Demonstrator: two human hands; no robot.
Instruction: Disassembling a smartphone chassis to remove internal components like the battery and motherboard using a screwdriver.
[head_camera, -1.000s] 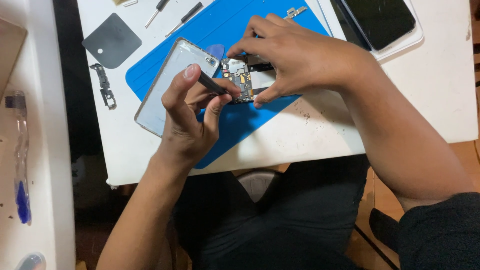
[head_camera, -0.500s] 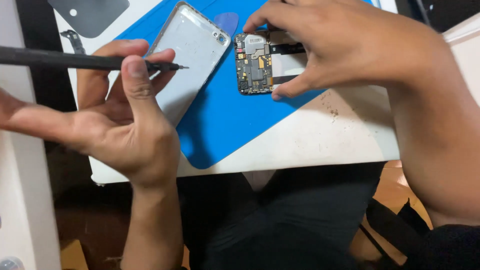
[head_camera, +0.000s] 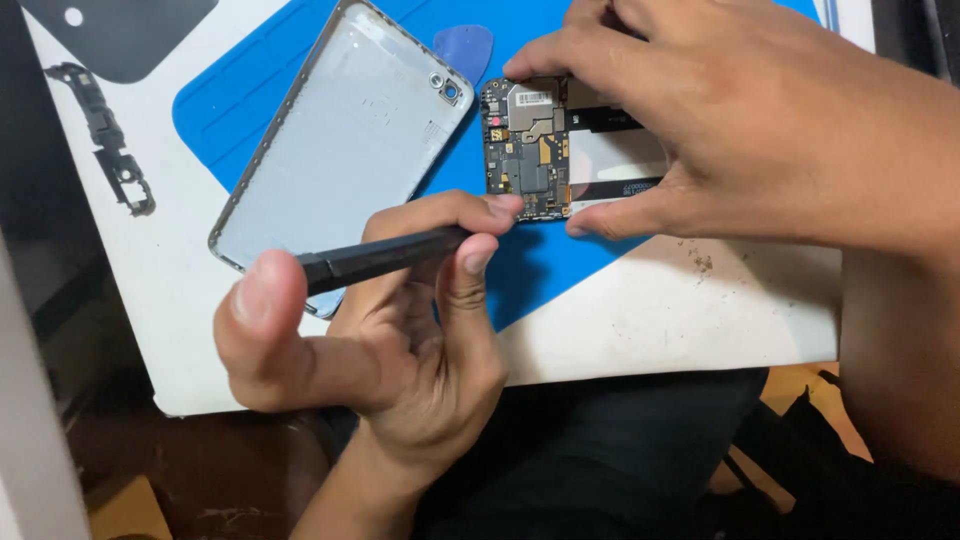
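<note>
One tool (head_camera: 385, 255) was gripped in the left hand (head_camera: 400, 320); the right hand (head_camera: 740, 120) pinched one board (head_camera: 528, 150), beside one cover (head_camera: 345, 150) and one pick (head_camera: 463, 50).

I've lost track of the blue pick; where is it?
Head view: the blue pick lies at top centre on the blue mat, between the silver back cover and the right hand.

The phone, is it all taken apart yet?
Partly. The silver back cover is off and lies on the blue mat, and a small black bracket sits aside. The right hand steadies the circuit board while the left hand brings a black pry tool to its corner. The board's parts remain attached.
</note>
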